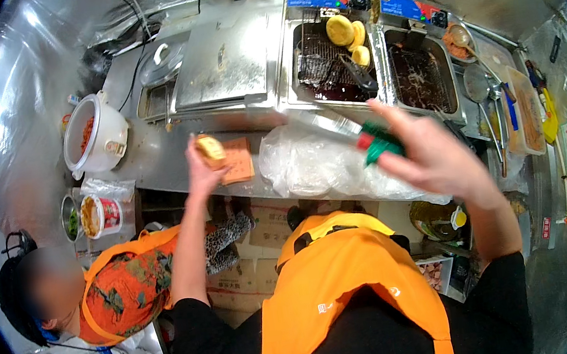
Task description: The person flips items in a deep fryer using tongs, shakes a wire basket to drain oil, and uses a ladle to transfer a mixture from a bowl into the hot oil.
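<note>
My left hand (201,174) grips a golden stuffed bun (211,150) over the front of the steel counter. Beside and partly beneath it lie orange paper bags (239,162). Motion blurs my right hand (430,152), raised over the counter's right part. It is closed around the green-and-red handle of a knife-like tool (381,143). A smeared, blade-like part points left, above the clear plastic bags (297,161); its exact shape cannot be made out.
Behind, an electric fryer (289,77) holds dark oil, several round flatbreads (340,30) and tongs (360,74). A second fryer (420,73) stands right of it. At left are a white pot (117,140), a sauce tub (108,215) and a person (126,289) in an orange apron.
</note>
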